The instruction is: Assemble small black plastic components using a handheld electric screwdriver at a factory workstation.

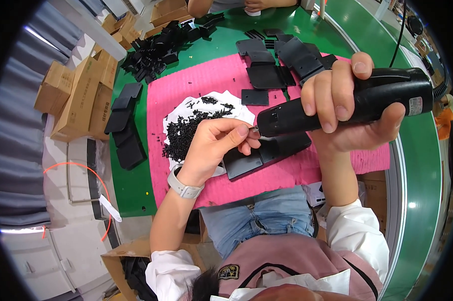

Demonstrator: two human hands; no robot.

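My right hand point(333, 98) is wrapped round a black electric screwdriver point(394, 98), held almost level with its tip toward the left. At that tip, thumb and fingers of my left hand point(211, 143) are pinched together by the bit; whatever they hold is too small and covered to name. Below the driver a black plastic housing point(244, 161) lies on the pink foam mat point(211, 196), partly hidden by hand and tool. Just beyond my left hand, a heap of small black screws point(182, 135) spreads over a white sheet point(227, 98).
Flat black plastic parts point(264, 75) lie at the mat's far right. A pile of black pieces point(154, 52) sits far left on the green table point(199, 57), with more black housings point(127, 135) along its left edge. Cardboard boxes point(78, 95) stand beyond. Another person's hand point(259, 5) shows at the far side.
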